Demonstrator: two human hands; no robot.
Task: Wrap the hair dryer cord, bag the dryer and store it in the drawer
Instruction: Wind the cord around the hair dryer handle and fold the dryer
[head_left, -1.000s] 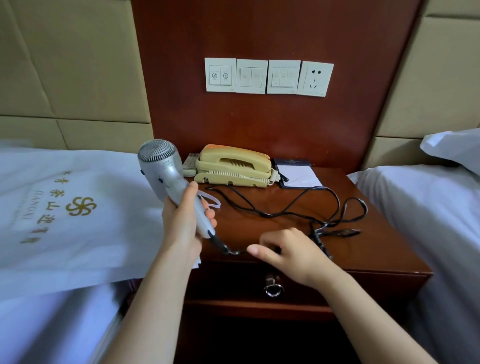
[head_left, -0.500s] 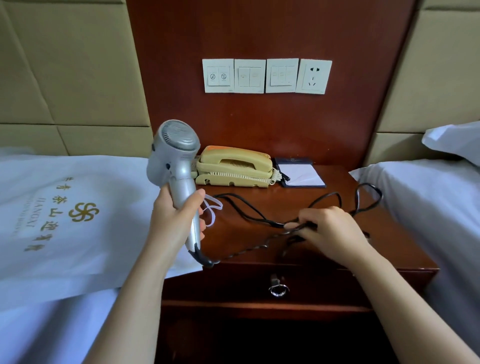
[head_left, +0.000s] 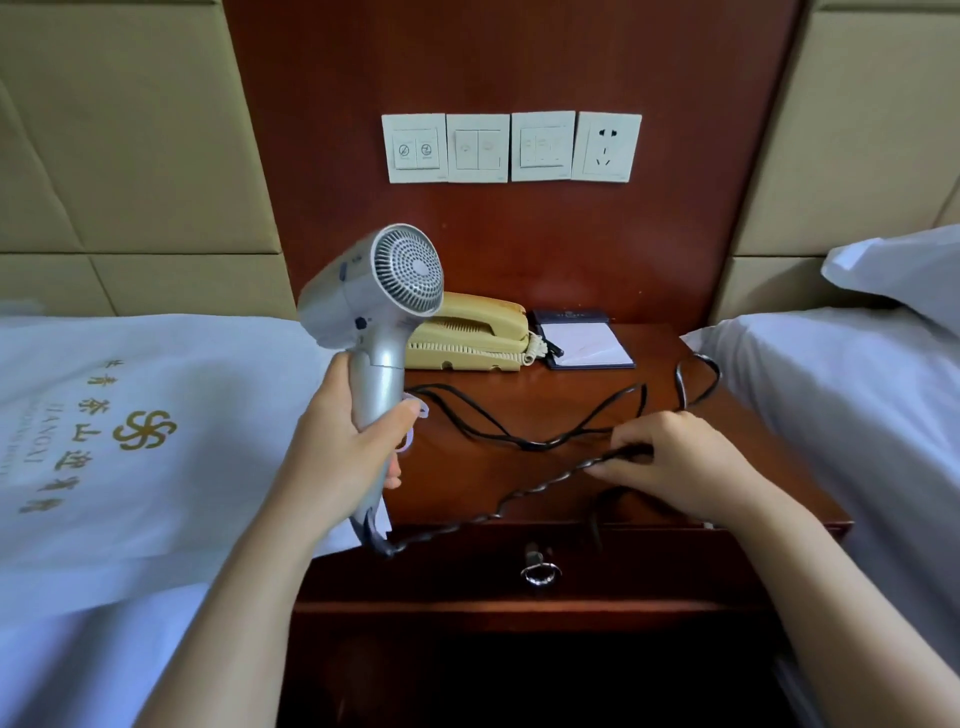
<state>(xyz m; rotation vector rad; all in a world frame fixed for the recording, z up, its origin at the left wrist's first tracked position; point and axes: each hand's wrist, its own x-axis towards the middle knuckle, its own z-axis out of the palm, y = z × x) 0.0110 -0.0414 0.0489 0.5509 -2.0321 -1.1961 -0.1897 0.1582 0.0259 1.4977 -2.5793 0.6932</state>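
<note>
My left hand (head_left: 347, 441) grips the handle of a silver hair dryer (head_left: 371, 301), held upright above the nightstand's left edge with its grille turned toward me. Its black cord (head_left: 519, 441) hangs from the handle's foot and runs in loose loops across the nightstand top. My right hand (head_left: 675, 467) pinches the twisted cord near the front right of the top. A white bag with a gold logo (head_left: 145, 431) lies flat on the bed to the left. The drawer (head_left: 540, 566) below the top is closed, with a metal ring pull.
A beige telephone (head_left: 467, 332) and a notepad (head_left: 587, 345) sit at the back of the wooden nightstand (head_left: 727, 426). White beds flank it on both sides, with a pillow (head_left: 904, 270) at the right. Switch plates and a socket (head_left: 605, 148) are on the wall panel.
My left hand has raised and turned the dryer so its grille faces me. My right hand has taken hold of the cord and moved right along it, drawing it across the top.
</note>
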